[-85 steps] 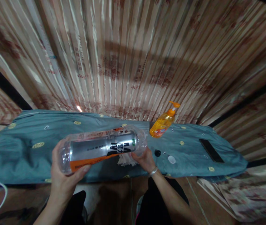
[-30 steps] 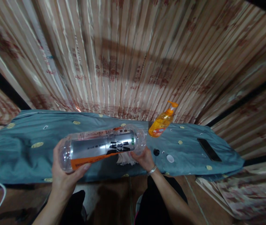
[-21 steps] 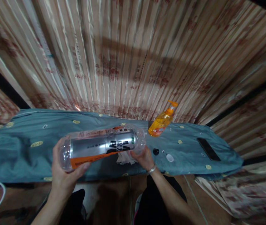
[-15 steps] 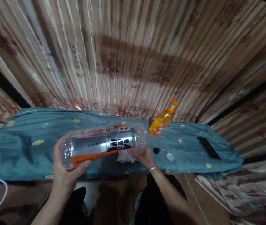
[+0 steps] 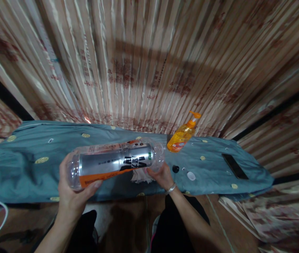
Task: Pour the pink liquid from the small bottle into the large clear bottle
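A large clear plastic bottle (image 5: 115, 161) with a silver and orange label lies sideways between my hands, above the bedding. My left hand (image 5: 72, 186) is wrapped round its base end at the left, thumb on the label. Toward the other end, my right hand (image 5: 162, 176) grips it from below near the neck; part of those fingers is behind the bottle. A crumpled white tissue or cloth (image 5: 140, 176) shows just below the bottle, partly hidden by it. To the right of my right hand lie a small black cap (image 5: 175, 169) and a white disc (image 5: 191, 176).
An orange pump bottle (image 5: 181, 136) stands at the back of the teal patterned cloth (image 5: 212, 172). A dark phone (image 5: 234, 166) lies at the right. Behind hangs a striped curtain (image 5: 139, 77). A white cable (image 5: 3, 218) loops at lower left.
Almost nothing differs. The bottle and both hands keep the same hold, with only a very slight shift to the left at the base end.
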Tool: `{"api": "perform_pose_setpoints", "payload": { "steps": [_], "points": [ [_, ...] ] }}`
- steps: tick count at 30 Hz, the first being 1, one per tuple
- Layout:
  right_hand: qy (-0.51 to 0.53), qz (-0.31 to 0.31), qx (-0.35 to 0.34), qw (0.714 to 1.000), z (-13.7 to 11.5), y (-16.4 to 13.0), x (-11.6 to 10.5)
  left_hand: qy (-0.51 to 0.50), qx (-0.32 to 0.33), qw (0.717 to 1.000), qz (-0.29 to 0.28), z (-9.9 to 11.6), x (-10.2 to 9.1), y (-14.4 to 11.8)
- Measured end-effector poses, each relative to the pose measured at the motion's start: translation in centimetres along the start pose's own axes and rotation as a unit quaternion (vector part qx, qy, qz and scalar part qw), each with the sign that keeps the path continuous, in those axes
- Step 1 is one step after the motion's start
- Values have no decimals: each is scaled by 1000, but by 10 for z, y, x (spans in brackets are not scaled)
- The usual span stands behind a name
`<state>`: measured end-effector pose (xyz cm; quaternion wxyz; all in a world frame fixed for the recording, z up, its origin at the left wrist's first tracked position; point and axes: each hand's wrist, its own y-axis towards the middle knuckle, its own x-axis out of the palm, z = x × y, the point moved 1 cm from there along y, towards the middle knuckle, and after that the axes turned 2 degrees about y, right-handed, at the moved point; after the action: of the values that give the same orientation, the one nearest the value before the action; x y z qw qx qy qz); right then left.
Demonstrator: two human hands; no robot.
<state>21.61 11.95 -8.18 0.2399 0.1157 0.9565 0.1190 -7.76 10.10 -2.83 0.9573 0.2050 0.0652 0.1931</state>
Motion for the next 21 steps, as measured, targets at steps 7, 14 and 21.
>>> {"api": "perform_pose_setpoints", "payload": {
  "steps": [7, 14, 21],
  "points": [
    [8, -7, 16, 1000, -1, 0, 0, -44, -33, 998, -2, 1, -1, 0],
    [25, -10, 1, 1000, 3, 0, 1, -47, -33, 998, -1, 1, -1, 0],
    [13, -2, 6, 1000, 2, -1, 1, -40, -38, 998, -2, 2, 0, -1]
  ]
}}
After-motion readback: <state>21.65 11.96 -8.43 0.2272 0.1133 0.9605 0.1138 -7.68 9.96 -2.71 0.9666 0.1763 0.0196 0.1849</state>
